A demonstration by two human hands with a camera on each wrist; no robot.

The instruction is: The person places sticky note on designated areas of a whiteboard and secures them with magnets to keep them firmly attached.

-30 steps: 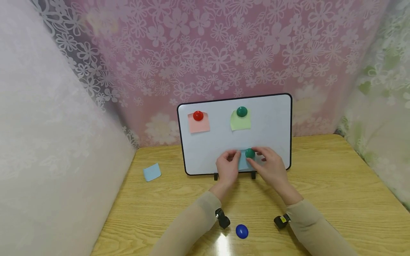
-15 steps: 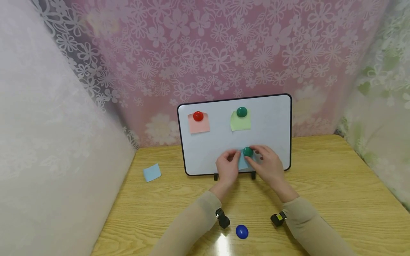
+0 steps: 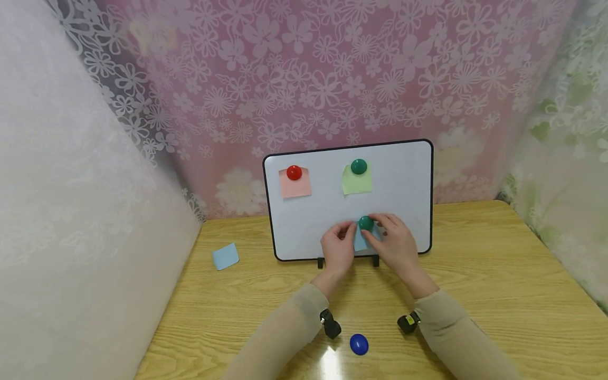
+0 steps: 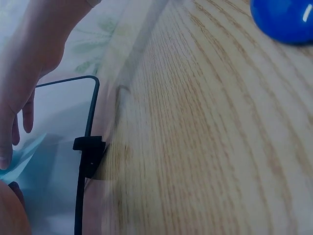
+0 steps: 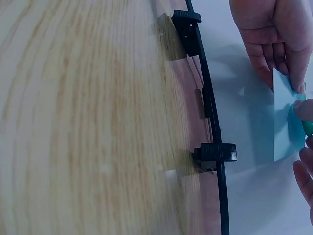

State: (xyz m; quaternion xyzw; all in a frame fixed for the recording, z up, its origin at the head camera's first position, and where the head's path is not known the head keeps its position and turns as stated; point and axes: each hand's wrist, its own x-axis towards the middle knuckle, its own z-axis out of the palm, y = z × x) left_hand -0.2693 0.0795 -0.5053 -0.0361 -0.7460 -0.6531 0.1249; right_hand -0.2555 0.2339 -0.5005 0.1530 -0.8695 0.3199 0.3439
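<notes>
My left hand [image 3: 338,249] pinches the left edge of a light blue sticky note [image 3: 361,243] low on the whiteboard [image 3: 313,221]. With thumb and fingers, my right hand [image 3: 398,247] grips a round green magnet [image 3: 366,223] over the note's upper part. In the right wrist view the note [image 5: 286,122] stands out from the board, and only a sliver of the magnet [image 5: 308,128] shows. Higher up, a red magnet [image 3: 294,172] sits on a pink note [image 3: 295,187], and another green magnet [image 3: 359,167] on a pale green note [image 3: 357,183].
A second blue note [image 3: 225,256] lies on the wooden table [image 3: 247,301] to the left. Near the front, between the forearms, is a blue magnet [image 3: 359,344]. Black clip feet [image 3: 376,260] hold the board's lower edge. Flowered curtains hang behind and at the sides.
My right hand has shifted slightly left and up with the green magnet, further over the blue note. The left hand stays in place on the note's edge.
</notes>
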